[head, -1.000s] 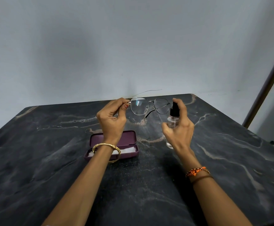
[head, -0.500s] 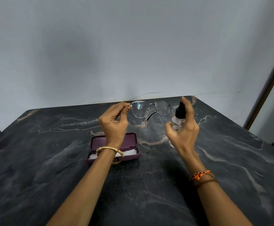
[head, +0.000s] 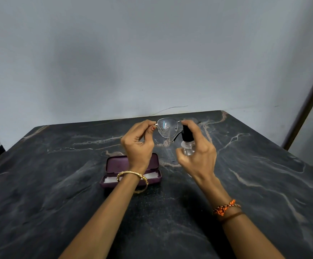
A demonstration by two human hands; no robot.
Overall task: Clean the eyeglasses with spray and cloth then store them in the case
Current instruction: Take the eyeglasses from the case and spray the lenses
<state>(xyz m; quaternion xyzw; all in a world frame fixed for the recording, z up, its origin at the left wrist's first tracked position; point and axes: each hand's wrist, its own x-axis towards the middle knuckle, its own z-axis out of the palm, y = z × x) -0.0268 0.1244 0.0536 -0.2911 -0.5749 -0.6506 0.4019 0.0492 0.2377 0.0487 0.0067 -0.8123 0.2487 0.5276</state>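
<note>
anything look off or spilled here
Nothing stands out. The droplets on the left lens of the eyeglasses fit the spraying, and the case lies open on the table with no puddle showing.

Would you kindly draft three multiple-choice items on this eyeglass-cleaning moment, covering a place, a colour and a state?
1. Where is the open case?
A. on the table under the left forearm
B. in the right hand
C. on the floor

2. What colour is the spray bottle's cap?
A. white
B. black
C. red

3. What state is the lens nearest the left hand in?
A. cracked
B. missing
C. dotted with droplets

Answers: 1 A, the case lies on the dark table beneath that wrist. 2 B, the cap above the clear body is black. 3 C, droplets speckle that lens of the eyeglasses; the right hand holds the bottle.
</note>
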